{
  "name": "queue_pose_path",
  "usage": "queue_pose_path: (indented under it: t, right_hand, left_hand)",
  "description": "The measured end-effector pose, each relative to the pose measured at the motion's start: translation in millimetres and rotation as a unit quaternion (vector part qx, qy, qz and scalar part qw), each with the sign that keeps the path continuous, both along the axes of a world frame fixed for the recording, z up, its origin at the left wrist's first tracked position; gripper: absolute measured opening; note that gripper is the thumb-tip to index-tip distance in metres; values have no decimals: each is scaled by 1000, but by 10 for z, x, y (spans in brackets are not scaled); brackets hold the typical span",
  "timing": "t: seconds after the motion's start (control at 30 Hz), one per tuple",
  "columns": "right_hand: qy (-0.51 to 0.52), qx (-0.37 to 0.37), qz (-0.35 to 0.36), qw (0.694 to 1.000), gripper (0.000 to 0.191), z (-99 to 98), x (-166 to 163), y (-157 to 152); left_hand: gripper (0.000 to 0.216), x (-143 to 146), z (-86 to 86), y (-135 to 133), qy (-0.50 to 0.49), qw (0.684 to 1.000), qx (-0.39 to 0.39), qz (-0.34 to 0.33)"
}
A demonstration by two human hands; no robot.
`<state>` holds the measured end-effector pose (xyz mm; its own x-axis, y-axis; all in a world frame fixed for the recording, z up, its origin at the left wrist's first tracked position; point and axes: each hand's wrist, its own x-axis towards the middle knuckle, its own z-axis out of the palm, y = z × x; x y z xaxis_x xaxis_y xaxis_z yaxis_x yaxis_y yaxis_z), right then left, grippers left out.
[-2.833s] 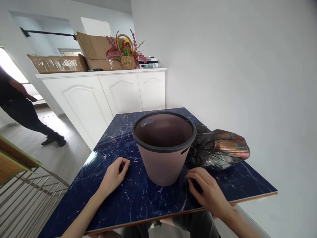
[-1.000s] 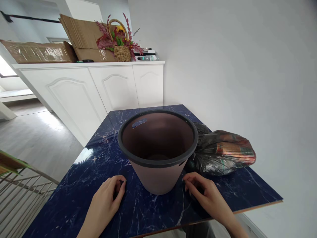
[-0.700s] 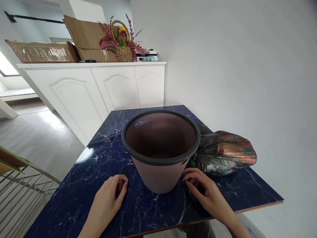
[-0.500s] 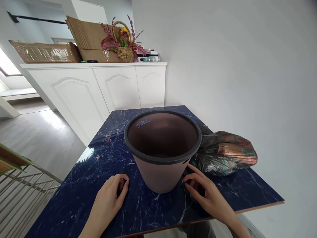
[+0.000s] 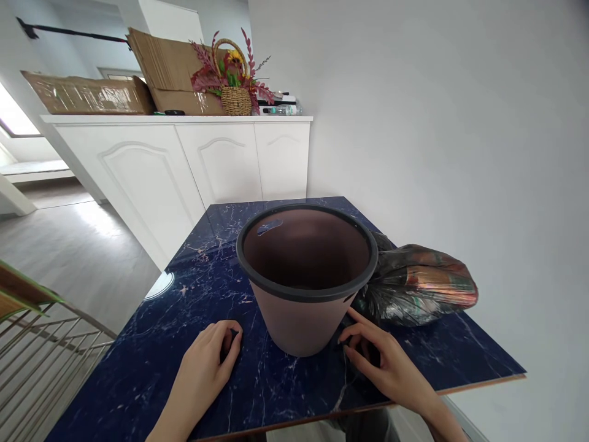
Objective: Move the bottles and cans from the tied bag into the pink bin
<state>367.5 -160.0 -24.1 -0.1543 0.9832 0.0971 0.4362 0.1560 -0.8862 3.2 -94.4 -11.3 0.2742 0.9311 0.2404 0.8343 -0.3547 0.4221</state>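
Note:
A mauve trash bin with a dark grey rim stands upright on a blue marble-patterned table. Slots are cut below its rim at the far left and near right; its shadowed bottom is hard to see. My left hand rests on the table to the bin's left, apart from it, fingers loosely curled with nothing visible in them. To the bin's right lies my right hand, fingers bent and apart, the index fingertip at or very near the bin's wall. A filled black plastic bag lies just behind that hand.
A white cabinet stands beyond the table, carrying cardboard boxes, a flower basket and a plastic bottle. The wall borders the right side. A metal rack is at the lower left.
The whole view has shifted slightly. Both hands keep nearly the same pose, and the bin and bag stay in place on the table.

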Motion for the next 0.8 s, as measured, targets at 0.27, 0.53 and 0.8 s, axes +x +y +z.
queue_pose_path:
  t: [0.27,0.53,0.8]
  right_hand:
    - [-16,-9,33,999,24,70,-32,-13]
    - [-41,0,75,996,20,115,-55,-22]
    - [-25,51,28,998,28,-7,-74,15]
  left_hand:
    - [36,-22,-29,5,1,1000,13,-7]
    - [35,-29,-50,14,11,999,38,-7]
    - [36,-27,-24,-2,-2,1000,20,-12]
